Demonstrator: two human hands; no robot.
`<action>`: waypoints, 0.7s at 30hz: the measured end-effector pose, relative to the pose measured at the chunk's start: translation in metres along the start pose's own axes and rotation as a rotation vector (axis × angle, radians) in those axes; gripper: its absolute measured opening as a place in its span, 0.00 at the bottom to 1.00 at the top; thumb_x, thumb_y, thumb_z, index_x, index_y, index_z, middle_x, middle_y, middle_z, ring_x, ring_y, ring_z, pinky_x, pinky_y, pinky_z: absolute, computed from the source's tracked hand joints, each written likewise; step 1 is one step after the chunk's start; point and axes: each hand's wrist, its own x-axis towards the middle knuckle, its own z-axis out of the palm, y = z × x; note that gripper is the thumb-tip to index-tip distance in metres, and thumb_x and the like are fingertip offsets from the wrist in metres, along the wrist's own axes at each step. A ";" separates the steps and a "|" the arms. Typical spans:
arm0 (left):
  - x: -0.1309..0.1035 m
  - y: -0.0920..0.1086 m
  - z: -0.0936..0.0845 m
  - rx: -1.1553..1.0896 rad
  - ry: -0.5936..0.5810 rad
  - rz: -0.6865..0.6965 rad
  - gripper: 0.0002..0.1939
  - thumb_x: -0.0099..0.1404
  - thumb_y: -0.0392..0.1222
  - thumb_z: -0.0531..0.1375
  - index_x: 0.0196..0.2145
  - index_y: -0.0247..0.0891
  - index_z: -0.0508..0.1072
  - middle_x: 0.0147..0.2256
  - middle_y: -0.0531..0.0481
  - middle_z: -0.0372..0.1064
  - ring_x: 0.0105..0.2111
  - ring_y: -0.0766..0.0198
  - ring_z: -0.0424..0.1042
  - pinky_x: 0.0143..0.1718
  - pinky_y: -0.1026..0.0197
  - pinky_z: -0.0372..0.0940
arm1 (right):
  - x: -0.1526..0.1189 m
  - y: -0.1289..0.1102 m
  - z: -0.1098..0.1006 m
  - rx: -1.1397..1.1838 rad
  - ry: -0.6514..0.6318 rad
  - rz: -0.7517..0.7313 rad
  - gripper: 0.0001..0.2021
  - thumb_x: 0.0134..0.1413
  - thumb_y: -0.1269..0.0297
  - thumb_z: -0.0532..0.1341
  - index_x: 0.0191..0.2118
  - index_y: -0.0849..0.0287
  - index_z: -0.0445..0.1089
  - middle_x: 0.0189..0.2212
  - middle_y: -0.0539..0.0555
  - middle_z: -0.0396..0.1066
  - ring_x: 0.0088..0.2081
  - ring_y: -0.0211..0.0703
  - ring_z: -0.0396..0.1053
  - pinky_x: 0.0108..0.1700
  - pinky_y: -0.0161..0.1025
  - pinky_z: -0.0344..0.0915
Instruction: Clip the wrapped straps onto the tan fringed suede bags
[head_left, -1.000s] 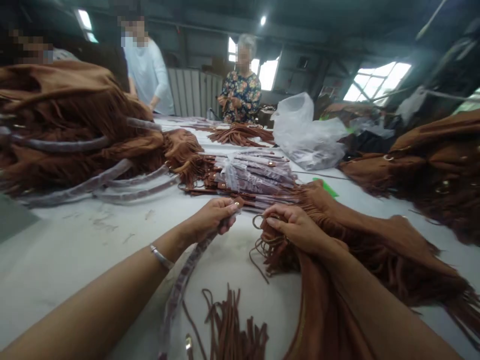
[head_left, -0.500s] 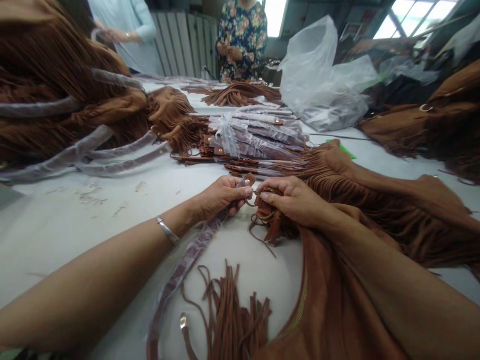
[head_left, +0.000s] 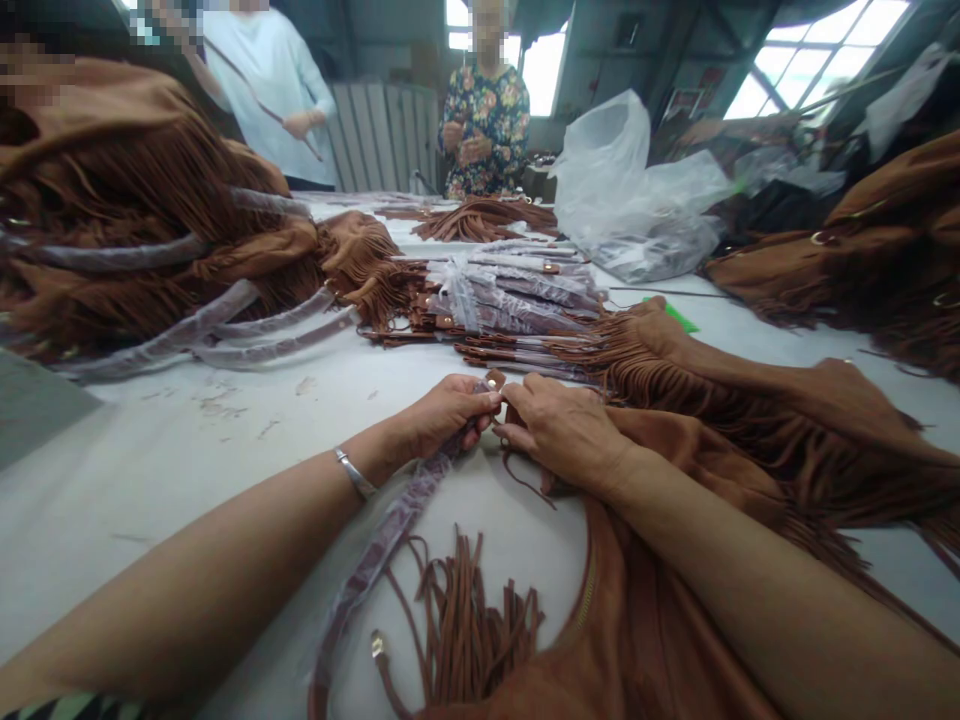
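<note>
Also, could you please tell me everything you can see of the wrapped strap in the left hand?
The wrapped strap is long, narrow and reddish-brown, apparently leather, covered in clear, wrinkled plastic. Its brown end tab, with a shiny stud, sticks out of the left hand, which grips it. The right hand's fingers are at that end; whether they touch it is unclear. The strap curves down, past the picture's bottom edge.
</note>
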 end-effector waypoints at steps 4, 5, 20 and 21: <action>-0.001 0.000 0.001 0.033 -0.017 0.010 0.17 0.54 0.50 0.61 0.22 0.33 0.62 0.16 0.58 0.58 0.10 0.77 0.55 0.10 0.73 0.50 | -0.001 0.000 0.004 -0.009 0.019 -0.025 0.15 0.56 0.54 0.51 0.43 0.59 0.63 0.35 0.55 0.66 0.34 0.46 0.66 0.27 0.36 0.52; -0.001 0.001 0.002 0.045 -0.018 0.008 0.17 0.55 0.50 0.61 0.23 0.33 0.62 0.16 0.58 0.58 0.10 0.77 0.55 0.10 0.73 0.50 | -0.001 0.001 0.005 0.001 0.024 -0.026 0.15 0.56 0.54 0.51 0.42 0.59 0.64 0.34 0.55 0.66 0.34 0.46 0.66 0.27 0.37 0.52; 0.000 0.008 -0.002 0.412 -0.009 0.035 0.18 0.58 0.54 0.56 0.25 0.36 0.60 0.15 0.60 0.54 0.11 0.75 0.52 0.13 0.71 0.46 | 0.001 0.002 0.009 0.054 -0.008 0.018 0.13 0.54 0.57 0.52 0.36 0.62 0.66 0.33 0.55 0.68 0.32 0.44 0.67 0.27 0.37 0.50; -0.002 0.010 -0.005 0.493 -0.020 0.061 0.17 0.60 0.54 0.53 0.26 0.36 0.61 0.15 0.59 0.54 0.12 0.75 0.52 0.14 0.71 0.46 | 0.000 0.003 0.009 0.065 -0.005 0.038 0.13 0.54 0.57 0.52 0.35 0.61 0.66 0.33 0.55 0.68 0.31 0.44 0.67 0.27 0.36 0.50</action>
